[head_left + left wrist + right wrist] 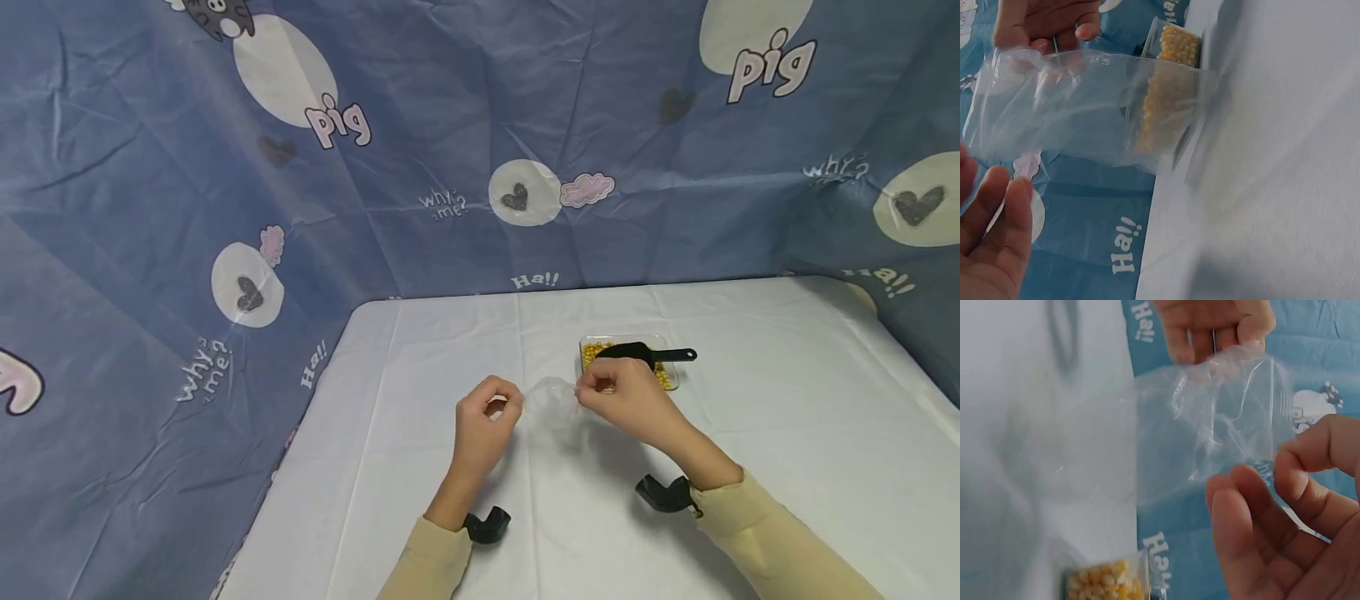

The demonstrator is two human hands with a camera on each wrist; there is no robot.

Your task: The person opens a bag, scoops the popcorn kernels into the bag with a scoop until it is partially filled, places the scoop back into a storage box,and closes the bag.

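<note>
A clear plastic zip bag (551,410) is held up over the white table between both hands. My left hand (483,425) pinches one side of its mouth, and my right hand (637,404) pinches the opposite side. Ridges of the zip run along the mouth end of the bag (1210,425) in the right wrist view. The bag looks flat, with nothing visible inside. Behind the right hand sits a clear box (672,342) of yellow corn kernels (591,353). Through the bag in the left wrist view, part of the kernels (1179,45) shows. A black scoop (637,353) lies across the box.
The white cloth-covered table (420,467) extends around the hands. Its far and left edges meet a blue printed curtain (420,125). Black wrist mounts (487,527) stick out from both forearms above the cloth.
</note>
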